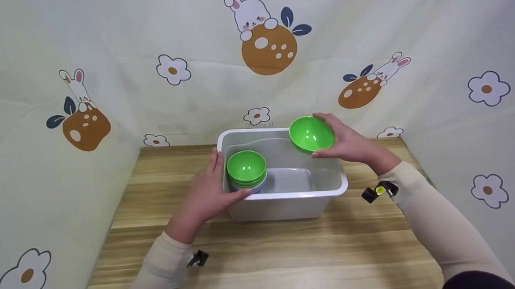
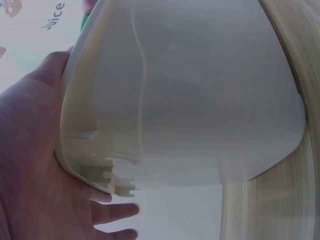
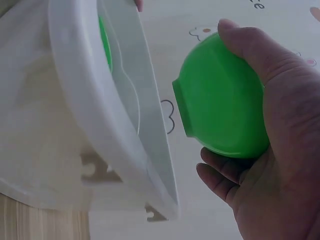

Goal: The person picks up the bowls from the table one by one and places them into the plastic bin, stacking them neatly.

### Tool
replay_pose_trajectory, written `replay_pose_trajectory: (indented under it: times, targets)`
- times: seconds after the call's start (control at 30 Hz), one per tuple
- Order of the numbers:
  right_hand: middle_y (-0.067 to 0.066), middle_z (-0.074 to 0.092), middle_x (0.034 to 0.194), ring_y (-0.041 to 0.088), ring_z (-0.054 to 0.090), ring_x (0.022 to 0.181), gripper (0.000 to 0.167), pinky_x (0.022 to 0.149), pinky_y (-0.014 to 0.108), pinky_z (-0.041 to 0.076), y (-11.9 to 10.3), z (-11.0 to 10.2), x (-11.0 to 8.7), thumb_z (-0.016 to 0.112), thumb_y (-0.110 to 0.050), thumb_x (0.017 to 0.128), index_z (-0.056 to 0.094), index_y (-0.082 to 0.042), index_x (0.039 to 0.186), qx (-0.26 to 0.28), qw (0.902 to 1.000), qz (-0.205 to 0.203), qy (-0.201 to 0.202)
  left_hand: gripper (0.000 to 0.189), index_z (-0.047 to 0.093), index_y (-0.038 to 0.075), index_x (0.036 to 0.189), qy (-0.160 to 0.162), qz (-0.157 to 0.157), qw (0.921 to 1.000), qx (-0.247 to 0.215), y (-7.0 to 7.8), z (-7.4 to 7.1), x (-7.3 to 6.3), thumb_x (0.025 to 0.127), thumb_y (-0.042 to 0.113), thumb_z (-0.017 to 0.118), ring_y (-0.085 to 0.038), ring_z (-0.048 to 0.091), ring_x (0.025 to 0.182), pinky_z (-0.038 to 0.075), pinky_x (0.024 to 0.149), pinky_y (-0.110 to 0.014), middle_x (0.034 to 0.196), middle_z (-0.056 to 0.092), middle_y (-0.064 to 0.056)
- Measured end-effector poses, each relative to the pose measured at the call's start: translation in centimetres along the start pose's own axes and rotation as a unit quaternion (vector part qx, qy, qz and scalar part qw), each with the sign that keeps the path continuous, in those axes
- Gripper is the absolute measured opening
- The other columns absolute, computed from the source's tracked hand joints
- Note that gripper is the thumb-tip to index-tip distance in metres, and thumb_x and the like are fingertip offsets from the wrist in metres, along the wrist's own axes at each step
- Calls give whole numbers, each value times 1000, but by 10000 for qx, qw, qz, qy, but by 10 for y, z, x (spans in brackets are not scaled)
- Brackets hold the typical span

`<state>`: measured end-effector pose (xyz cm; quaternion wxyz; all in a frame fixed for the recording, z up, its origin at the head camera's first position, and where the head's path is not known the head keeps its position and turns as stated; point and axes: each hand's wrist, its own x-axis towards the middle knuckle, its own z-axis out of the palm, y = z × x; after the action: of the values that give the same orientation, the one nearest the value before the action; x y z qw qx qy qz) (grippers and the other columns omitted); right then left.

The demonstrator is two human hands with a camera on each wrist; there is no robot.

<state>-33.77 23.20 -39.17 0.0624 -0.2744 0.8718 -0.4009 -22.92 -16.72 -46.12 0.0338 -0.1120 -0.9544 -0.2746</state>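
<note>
My right hand (image 1: 347, 142) grips a green bowl (image 1: 310, 133) by its side, thumb near the front and fingers behind. The bowl is tilted and held over the back right of a pale grey plastic bin (image 1: 282, 196); the right wrist view shows the bowl's underside and foot ring. Inside the bin at the left stands a stack of green bowls (image 1: 246, 166), with something pale at its bottom, partly hidden. My left hand (image 1: 202, 189) rests on the bin's front left corner, thumb over the front rim and straight fingers along the left side.
The bin stands on a wood-grain table (image 1: 272, 258) near the back. A pale curtain (image 1: 206, 98) printed with rabbits, fruit and flowers hangs behind and at both sides. Small dark devices (image 1: 198, 258) are strapped to the wrists.
</note>
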Motion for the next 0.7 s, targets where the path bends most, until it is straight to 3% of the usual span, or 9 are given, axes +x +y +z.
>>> replay_pose_trajectory:
  times: [0.2,0.37,0.7]
  targets:
    - [12,48,158,33,50,143,114,119,55,45,-11,8,6,100,-34,83,32,-12,172,-116,9995,-210,-225,144,14,-4,175,-67,37,9998,178,2,-2,0,82,92,69,-46,13,168,12,132,-69,184,5,-22]
    - [12,48,158,33,48,146,115,122,56,42,-18,14,12,101,-30,81,32,-14,172,-73,9984,-318,-468,141,16,-3,175,-46,22,9995,300,2,-2,-1,84,89,71,-46,8,169,8,132,-70,184,5,-22]
    - [12,49,158,32,52,142,117,118,54,47,-29,24,27,102,-32,80,32,-13,171,47,9948,-422,-926,146,15,-3,175,-46,10,9995,314,1,-2,-1,81,97,64,-44,3,169,5,132,-70,184,4,-21]
